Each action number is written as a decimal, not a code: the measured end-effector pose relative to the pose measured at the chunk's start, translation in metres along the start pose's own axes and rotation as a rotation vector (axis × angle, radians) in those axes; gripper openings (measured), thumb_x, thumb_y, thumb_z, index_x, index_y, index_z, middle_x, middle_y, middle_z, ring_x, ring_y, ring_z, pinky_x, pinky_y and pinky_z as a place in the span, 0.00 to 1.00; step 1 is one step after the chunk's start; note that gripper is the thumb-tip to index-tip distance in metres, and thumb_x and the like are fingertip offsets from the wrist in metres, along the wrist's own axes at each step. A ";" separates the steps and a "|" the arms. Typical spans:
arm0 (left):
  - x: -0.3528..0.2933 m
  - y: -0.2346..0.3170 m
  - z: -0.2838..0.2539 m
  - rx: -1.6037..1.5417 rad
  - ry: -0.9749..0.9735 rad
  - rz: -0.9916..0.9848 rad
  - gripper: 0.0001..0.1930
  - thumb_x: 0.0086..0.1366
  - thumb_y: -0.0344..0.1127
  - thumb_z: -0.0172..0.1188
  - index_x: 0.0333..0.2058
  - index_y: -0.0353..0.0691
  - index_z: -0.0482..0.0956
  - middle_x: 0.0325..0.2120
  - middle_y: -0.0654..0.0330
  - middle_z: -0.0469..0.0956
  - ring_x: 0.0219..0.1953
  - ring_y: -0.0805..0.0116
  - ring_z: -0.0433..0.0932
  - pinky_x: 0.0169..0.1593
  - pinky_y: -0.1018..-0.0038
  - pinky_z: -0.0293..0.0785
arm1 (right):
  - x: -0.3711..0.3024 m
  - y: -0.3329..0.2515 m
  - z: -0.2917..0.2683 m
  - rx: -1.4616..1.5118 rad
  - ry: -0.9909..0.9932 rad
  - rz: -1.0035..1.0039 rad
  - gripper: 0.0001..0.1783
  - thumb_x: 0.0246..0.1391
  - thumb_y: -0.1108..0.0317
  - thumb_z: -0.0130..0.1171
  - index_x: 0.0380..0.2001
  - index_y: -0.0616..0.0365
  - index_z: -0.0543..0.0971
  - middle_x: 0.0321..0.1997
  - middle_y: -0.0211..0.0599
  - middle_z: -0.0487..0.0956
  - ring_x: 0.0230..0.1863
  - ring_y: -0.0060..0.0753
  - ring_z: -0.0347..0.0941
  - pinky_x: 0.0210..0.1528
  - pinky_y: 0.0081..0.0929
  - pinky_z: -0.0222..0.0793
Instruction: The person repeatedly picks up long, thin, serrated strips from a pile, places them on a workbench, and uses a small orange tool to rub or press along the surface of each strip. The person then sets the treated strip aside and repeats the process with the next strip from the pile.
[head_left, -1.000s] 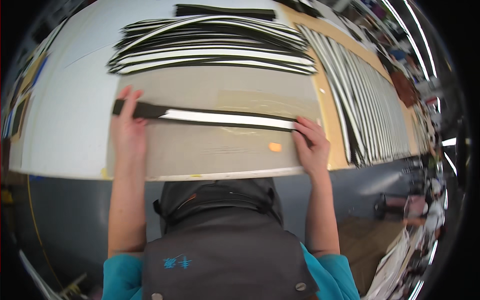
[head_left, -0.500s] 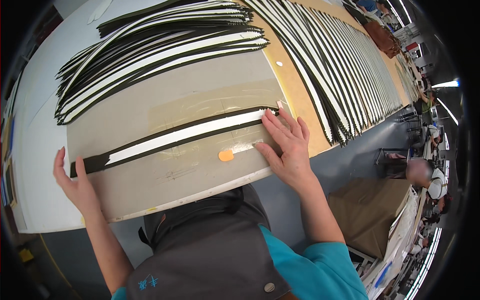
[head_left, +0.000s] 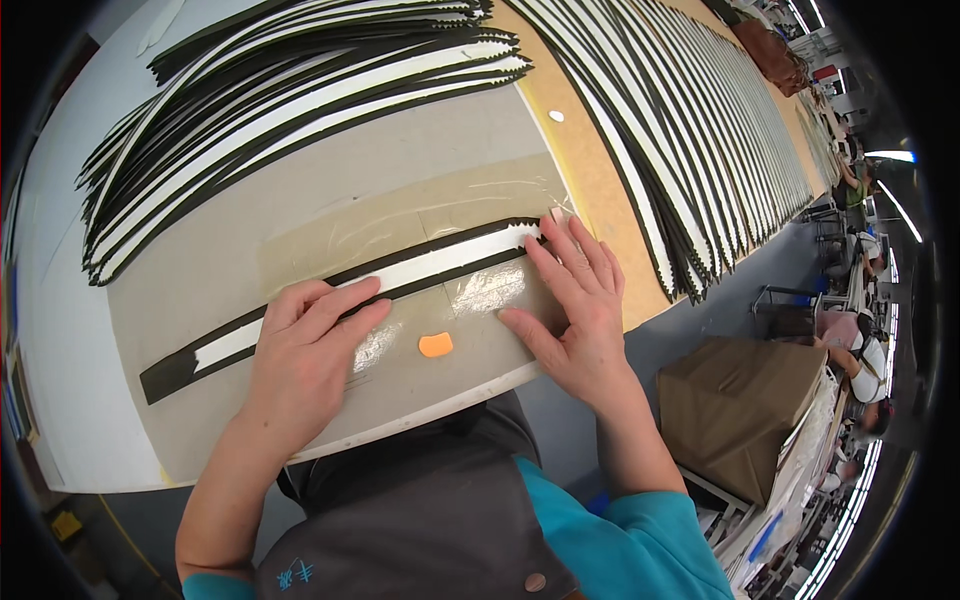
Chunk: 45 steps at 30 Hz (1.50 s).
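A long black strip with a white band along its middle point(head_left: 415, 265) lies slantwise on the grey work board point(head_left: 390, 180). Its right end has a jagged cut, and its left end is plain black. My left hand point(head_left: 310, 350) rests on the strip near its middle, fingers stretched over it and holding nothing. At the jagged end, my right hand point(head_left: 580, 310) lays its fingertips on the strip, thumb spread away on the board. Just below the strip, between my hands, sits a small orange piece point(head_left: 436, 345) that looks like chalk. Some of the strip is hidden under my left hand.
A thick pile of similar strips point(head_left: 300, 130) lies beyond the board's bare part. More strips point(head_left: 680, 150) are fanned in a row on the tan board to the right. A small white piece point(head_left: 556, 116) lies between them. A brown-covered stack point(head_left: 735, 410) stands beside the table.
My left hand has moved right, from the strip's plain black end to near its middle. My right hand stays at the jagged end. The view has shifted slightly.
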<state>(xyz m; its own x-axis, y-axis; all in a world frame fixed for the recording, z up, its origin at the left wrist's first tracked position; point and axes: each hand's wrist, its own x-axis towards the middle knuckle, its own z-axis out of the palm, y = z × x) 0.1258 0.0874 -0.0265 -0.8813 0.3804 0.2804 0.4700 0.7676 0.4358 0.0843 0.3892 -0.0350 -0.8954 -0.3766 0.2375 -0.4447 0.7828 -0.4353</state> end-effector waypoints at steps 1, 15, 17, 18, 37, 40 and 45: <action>0.000 -0.001 0.001 -0.006 0.000 -0.005 0.23 0.54 0.18 0.63 0.49 0.40 0.87 0.57 0.65 0.82 0.51 0.56 0.74 0.54 0.65 0.75 | 0.000 0.001 -0.001 -0.005 0.005 0.001 0.39 0.54 0.54 0.75 0.66 0.59 0.78 0.75 0.45 0.72 0.80 0.55 0.57 0.78 0.57 0.46; 0.015 -0.005 -0.003 -0.036 -0.017 0.019 0.15 0.62 0.24 0.67 0.48 0.38 0.86 0.51 0.60 0.84 0.47 0.56 0.77 0.53 0.61 0.74 | 0.004 0.006 -0.002 -0.088 0.001 0.007 0.36 0.51 0.52 0.77 0.62 0.53 0.81 0.70 0.35 0.76 0.77 0.52 0.61 0.78 0.55 0.43; 0.024 -0.009 -0.002 -0.015 -0.019 0.073 0.16 0.61 0.24 0.67 0.48 0.38 0.86 0.51 0.61 0.84 0.45 0.58 0.78 0.51 0.62 0.75 | 0.004 0.005 -0.001 -0.094 0.015 0.002 0.35 0.51 0.52 0.77 0.61 0.54 0.81 0.70 0.36 0.76 0.77 0.52 0.61 0.78 0.54 0.44; 0.029 -0.010 -0.001 -0.005 -0.021 0.099 0.16 0.60 0.25 0.67 0.48 0.38 0.86 0.51 0.61 0.83 0.44 0.58 0.78 0.50 0.62 0.76 | 0.005 0.006 0.000 -0.092 0.017 -0.002 0.35 0.51 0.53 0.77 0.61 0.54 0.81 0.70 0.36 0.76 0.77 0.52 0.61 0.78 0.54 0.44; 0.039 -0.015 0.030 -0.103 0.088 0.181 0.21 0.51 0.23 0.66 0.47 0.33 0.87 0.51 0.60 0.83 0.39 0.60 0.76 0.43 0.69 0.80 | 0.007 0.008 0.003 -0.090 0.028 -0.012 0.35 0.50 0.57 0.78 0.61 0.55 0.82 0.69 0.38 0.77 0.76 0.53 0.63 0.76 0.51 0.49; 0.038 -0.013 0.030 -0.088 0.085 0.168 0.21 0.52 0.23 0.65 0.48 0.34 0.87 0.52 0.61 0.83 0.40 0.60 0.76 0.44 0.68 0.80 | 0.008 0.010 0.003 -0.101 0.030 -0.030 0.34 0.49 0.59 0.78 0.60 0.55 0.82 0.68 0.38 0.78 0.75 0.54 0.63 0.75 0.51 0.50; 0.032 -0.009 0.030 -0.023 0.110 0.129 0.20 0.55 0.24 0.62 0.49 0.35 0.86 0.53 0.64 0.81 0.44 0.61 0.76 0.46 0.66 0.79 | 0.026 0.007 -0.004 -0.131 0.070 -0.072 0.32 0.46 0.60 0.80 0.56 0.55 0.83 0.61 0.38 0.81 0.71 0.55 0.67 0.73 0.50 0.54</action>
<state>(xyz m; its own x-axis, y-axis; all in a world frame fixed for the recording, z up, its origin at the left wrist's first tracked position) 0.0917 0.1080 -0.0469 -0.8032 0.4155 0.4269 0.5812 0.7037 0.4087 0.0580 0.3865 -0.0279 -0.8555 -0.4025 0.3257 -0.4970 0.8147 -0.2988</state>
